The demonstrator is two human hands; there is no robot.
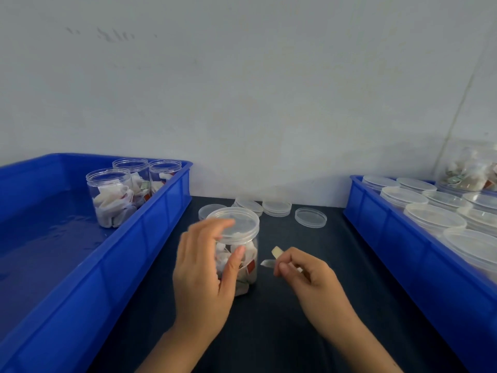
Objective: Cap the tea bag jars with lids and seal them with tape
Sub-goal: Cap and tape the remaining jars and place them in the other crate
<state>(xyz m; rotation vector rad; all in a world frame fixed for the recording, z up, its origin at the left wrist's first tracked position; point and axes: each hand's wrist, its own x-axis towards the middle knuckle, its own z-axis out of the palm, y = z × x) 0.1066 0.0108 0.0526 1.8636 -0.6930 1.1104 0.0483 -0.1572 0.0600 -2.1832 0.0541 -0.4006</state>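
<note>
A clear jar of tea bags (246, 267) stands on the dark table in the middle, with a translucent lid (239, 223) on top. My left hand (204, 275) wraps around the jar's left side, fingers on the lid's edge and thumb on the wall. Just right of the jar, my right hand (304, 273) pinches a short piece of tape (271, 258) between thumb and fingers; the tape is apart from the jar.
A blue crate (80, 265) on the left holds three open jars of tea bags (113, 197). A blue crate (403, 251) on the right holds several lidded jars (433, 219). Loose lids (310, 217) lie on the dark table (282, 332) behind the jar.
</note>
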